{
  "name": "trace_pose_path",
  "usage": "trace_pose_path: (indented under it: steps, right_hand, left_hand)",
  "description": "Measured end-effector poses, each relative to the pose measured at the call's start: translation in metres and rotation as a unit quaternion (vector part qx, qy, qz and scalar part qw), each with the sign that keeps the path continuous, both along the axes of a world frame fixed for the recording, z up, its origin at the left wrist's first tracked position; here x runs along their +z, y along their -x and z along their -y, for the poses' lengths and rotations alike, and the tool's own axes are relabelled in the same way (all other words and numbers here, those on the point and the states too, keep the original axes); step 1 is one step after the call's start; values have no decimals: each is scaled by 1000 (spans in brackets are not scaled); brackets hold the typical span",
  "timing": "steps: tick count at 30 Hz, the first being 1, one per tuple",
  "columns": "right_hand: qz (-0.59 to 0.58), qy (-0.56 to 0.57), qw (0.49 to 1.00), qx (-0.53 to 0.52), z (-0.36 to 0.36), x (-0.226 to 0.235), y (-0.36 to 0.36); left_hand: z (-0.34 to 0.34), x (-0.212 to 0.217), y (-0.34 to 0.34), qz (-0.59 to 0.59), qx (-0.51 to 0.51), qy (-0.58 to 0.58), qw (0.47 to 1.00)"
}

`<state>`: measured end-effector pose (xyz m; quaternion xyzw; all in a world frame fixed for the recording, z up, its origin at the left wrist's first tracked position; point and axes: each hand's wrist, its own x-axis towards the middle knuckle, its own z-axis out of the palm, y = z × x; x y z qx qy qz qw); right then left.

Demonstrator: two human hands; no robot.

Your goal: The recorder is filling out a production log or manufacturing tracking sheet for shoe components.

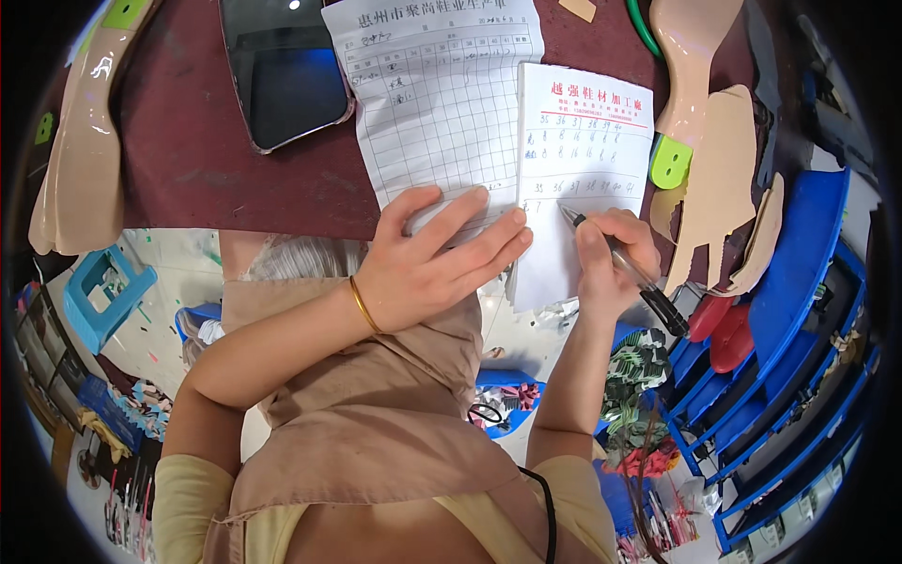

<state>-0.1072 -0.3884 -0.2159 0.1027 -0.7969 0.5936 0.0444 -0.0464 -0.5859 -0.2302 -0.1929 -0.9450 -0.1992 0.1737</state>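
Note:
A small white notepad [584, 174] with a red printed heading and rows of handwritten figures lies at the table's front edge. My right hand [615, 254] grips a black pen [642, 287], its tip touching the notepad page just below the last written row. Left of the notepad is a gridded paper form [413, 122] with some handwriting near its top. My left hand [442, 249] lies flat with fingers spread over the form's lower end, its fingertips reaching the notepad's left edge. A gold bangle [365, 305] is on my left wrist.
A smartphone [282, 75] lies left of the form on the dark red table [169, 141]. Beige shoe lasts [85, 141] lie at far left and more at right, by tan cut pieces [719, 179]. A blue rack [799, 282] stands at right; a light blue stool [103, 291] sits below left.

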Motion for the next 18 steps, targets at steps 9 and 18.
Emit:
trace_pose_path:
  steps: [9,18]
  right_hand:
    - [19,-34,999,-7,-2,2,-1]
    - [4,-43,999,-19,-4,-3,-4]
  left_hand:
    - [0,0,1,4,-4,-3,1000]
    - [0,0,0,-2,-2,-3,1000]
